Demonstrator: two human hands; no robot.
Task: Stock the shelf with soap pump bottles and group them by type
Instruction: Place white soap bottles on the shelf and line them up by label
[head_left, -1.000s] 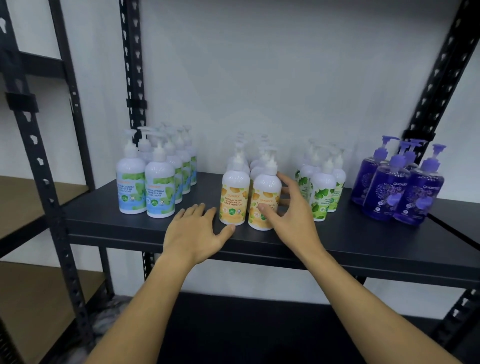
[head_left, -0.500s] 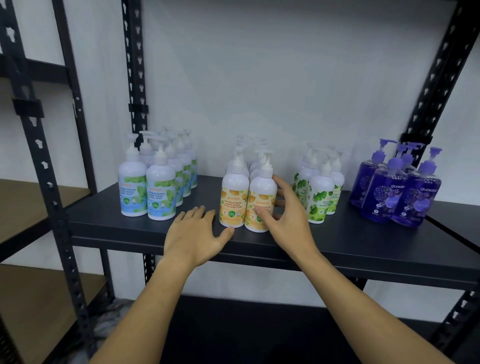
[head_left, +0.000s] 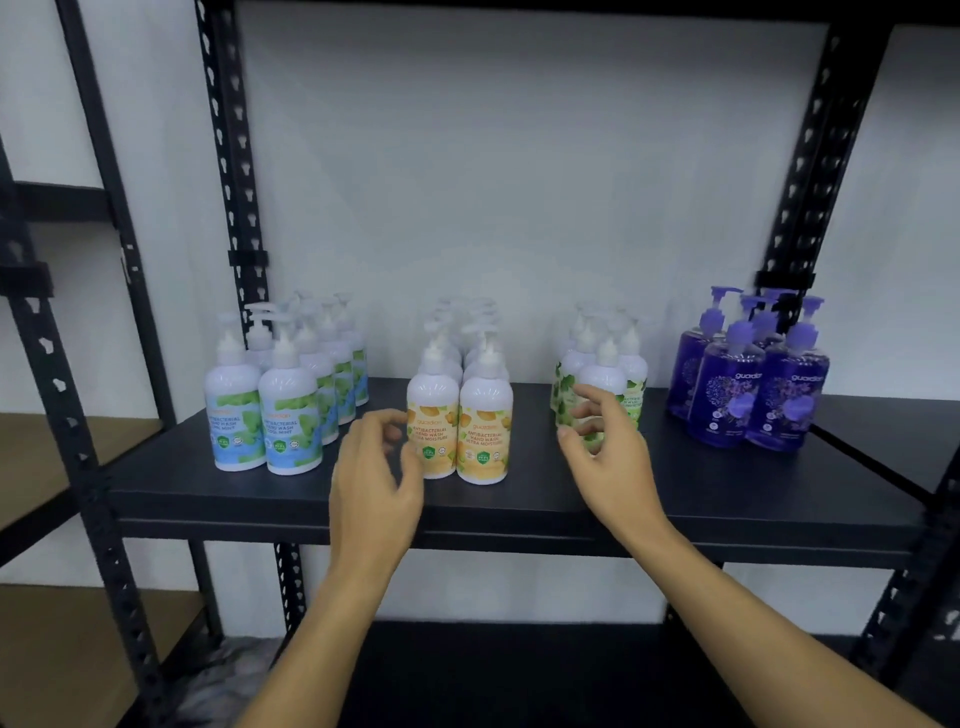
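- On the black shelf (head_left: 519, 501), four upright groups: blue "Cool Mint" bottles (head_left: 262, 415) toward its left edge, orange "guardian Antibacterial Hand Wash" bottles (head_left: 460, 423) mid-shelf, green-leaf bottles (head_left: 605, 374), purple "guardian" bottles (head_left: 748, 384) rightward.
- Left hand (head_left: 376, 483) hovers at the front edge, fingers loosely curled, holding nothing.
- Right hand (head_left: 610, 457) likewise loose (before the green bottles).

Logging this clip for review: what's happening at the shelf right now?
A person is stocking a black shelf with soap pump bottles, already standing in four groups: blue-green labelled bottles, orange labelled bottles, green leaf labelled bottles and purple bottles. The left hand hovers beside the orange group with fingers loosely curled, holding nothing. The right hand is in front of the green group; contact cannot be told.
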